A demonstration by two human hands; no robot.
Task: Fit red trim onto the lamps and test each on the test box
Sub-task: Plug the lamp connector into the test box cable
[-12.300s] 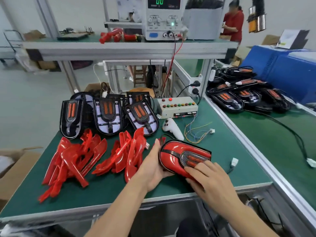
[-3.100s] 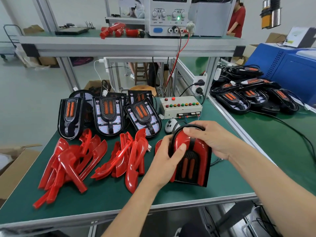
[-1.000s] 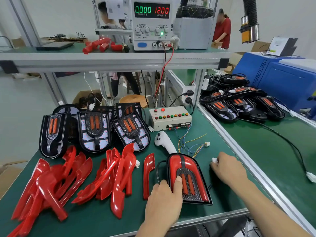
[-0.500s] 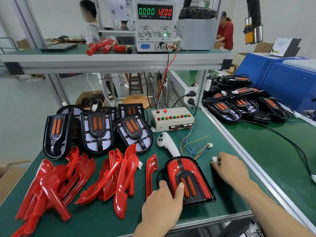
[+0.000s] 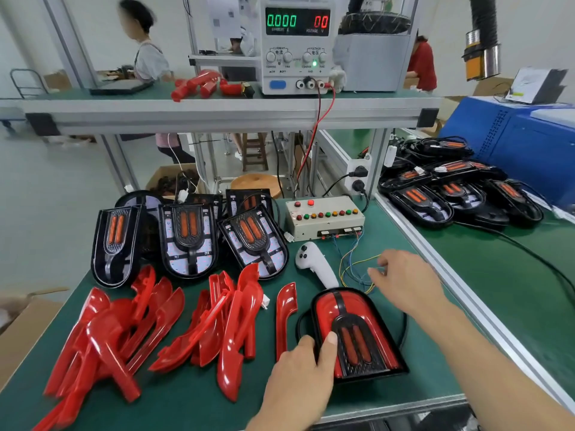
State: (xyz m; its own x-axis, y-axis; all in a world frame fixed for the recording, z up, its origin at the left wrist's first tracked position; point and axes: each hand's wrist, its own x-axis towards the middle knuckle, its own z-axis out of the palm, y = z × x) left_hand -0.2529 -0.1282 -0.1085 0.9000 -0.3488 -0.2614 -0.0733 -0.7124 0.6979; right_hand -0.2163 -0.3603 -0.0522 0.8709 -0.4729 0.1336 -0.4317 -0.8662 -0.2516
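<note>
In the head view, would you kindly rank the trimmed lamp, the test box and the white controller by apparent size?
1. trimmed lamp, nearest the camera, which flatters it
2. test box
3. white controller

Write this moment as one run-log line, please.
left hand rests on red-trimmed black lamp | right hand over coloured wires | beige button test box behind | lamp connection: cannot tell

Bright, even light; wide-angle bending; slight motion blur.
</note>
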